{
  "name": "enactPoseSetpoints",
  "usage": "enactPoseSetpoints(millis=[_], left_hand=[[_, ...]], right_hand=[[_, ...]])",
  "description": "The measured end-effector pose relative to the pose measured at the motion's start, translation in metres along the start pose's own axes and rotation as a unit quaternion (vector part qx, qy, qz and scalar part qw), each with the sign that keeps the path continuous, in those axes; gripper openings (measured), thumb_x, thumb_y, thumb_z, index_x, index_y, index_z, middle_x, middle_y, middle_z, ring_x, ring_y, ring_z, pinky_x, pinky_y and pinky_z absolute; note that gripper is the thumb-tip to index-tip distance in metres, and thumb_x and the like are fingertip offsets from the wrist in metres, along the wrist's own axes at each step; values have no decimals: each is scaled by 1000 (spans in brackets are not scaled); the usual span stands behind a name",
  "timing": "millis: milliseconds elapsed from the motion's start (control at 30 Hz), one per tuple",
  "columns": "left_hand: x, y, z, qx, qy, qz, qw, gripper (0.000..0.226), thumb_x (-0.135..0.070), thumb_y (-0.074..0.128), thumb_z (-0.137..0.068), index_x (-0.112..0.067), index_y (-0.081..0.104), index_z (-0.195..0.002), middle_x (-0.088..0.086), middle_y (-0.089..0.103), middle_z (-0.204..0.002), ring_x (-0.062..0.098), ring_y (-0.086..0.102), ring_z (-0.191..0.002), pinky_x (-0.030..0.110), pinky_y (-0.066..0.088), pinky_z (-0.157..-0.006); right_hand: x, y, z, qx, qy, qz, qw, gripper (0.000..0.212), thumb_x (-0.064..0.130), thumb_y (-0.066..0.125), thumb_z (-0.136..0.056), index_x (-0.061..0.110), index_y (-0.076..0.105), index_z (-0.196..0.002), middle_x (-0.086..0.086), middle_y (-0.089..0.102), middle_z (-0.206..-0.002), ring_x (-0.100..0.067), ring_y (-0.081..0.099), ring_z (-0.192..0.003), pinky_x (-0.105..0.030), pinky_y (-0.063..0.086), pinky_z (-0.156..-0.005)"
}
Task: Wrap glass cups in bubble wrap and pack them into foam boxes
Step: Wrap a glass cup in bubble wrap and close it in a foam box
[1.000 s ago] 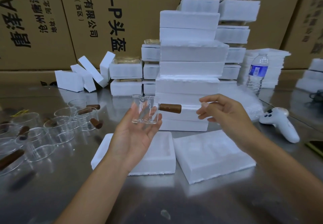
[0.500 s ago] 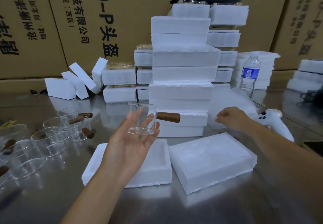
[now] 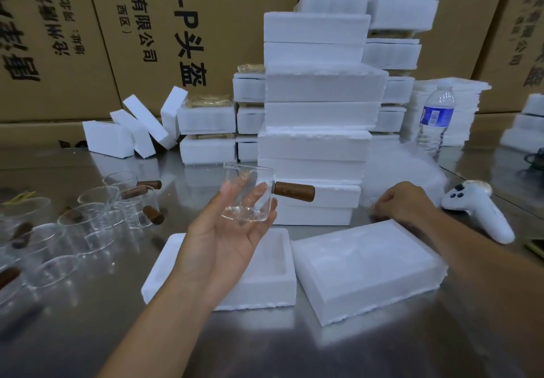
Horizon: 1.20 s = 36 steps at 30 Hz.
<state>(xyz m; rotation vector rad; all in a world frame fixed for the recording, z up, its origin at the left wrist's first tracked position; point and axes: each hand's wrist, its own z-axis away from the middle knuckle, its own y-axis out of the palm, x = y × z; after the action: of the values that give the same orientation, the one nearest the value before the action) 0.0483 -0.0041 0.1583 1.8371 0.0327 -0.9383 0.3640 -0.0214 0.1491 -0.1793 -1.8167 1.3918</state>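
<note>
The right hand (image 3: 403,204) moved down to the white bubble wrap pile (image 3: 407,171).
Its grip could not be told; the left hand (image 3: 228,240) clasped the clear, brown-handled glass cup (image 3: 246,196) above the open white foam box (image 3: 265,289).

White rectangular foam box tray (image 3: 276,277) lies centre on the stainless steel table (image 3: 265,345); flat white foam lid (image 3: 368,271) just beside it, right. Tall stack of white foam boxes (image 3: 318,112) behind both. Left hand (image 3: 226,245) holds a clear glass cup with brown wooden handle (image 3: 247,201) above the tray. Loose clear glass cups (image 3: 88,221) left. Translucent bubble wrap heap (image 3: 403,171) right of stack, right hand (image 3: 403,203) at its near edge.
</note>
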Motion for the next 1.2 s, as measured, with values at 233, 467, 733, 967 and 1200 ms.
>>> enactPoseSetpoints(millis=[233, 467, 733, 967, 1200], left_hand=[[-3, -1, 1, -13, 0, 31, 999, 76, -26, 96, -38, -10, 71, -108, 13, 68, -111, 31, 67, -96, 36, 57, -77], [-10, 0, 5, -7, 20, 68, 997, 55, -29, 87, -59, -9, 69, -108, 11, 68, -109, 29, 68, -95, 40, 56, -83], [-25, -4, 8, -47, 77, 101, 991, 48, -37, 65, -77, -9, 58, -116, 9, 65, -108, 27, 67, -97, 36, 57, -79], [-29, -11, 8, -33, 103, 118, 987, 46, -36, 64, -79, -11, 54, -115, 8, 64, -109, 24, 65, -102, 34, 56, -82], [-18, -4, 5, 22, 76, 31, 996, 62, -30, 89, -53, -13, 64, -108, 8, 66, -107, 25, 63, -102, 34, 55, -83]], right_hand=[[11, -18, 12, -265, -8, -265, 927, 29, 22, 52, -93, 9, 56, -67, -8, 54, -71, -25, 50, -77, -28, 34, -71], [58, -38, 88, -356, -255, -360, 824, 4, 21, 44, -96, 19, 47, -95, 2, 52, -111, -10, 48, -105, -24, 38, -94], [100, 8, 169, -80, -480, -279, 828, 10, 30, 37, -96, 39, 39, -92, 24, 51, -108, 1, 51, -108, -15, 40, -91], [108, 49, 188, 56, -567, -15, 821, 19, 40, 44, -96, 25, 53, -101, 7, 64, -104, -14, 55, -88, -32, 43, -75], [98, 35, 166, -11, -417, -305, 856, 8, 37, 57, -89, 34, 58, -82, 17, 65, -84, 0, 60, -83, -24, 49, -78]])
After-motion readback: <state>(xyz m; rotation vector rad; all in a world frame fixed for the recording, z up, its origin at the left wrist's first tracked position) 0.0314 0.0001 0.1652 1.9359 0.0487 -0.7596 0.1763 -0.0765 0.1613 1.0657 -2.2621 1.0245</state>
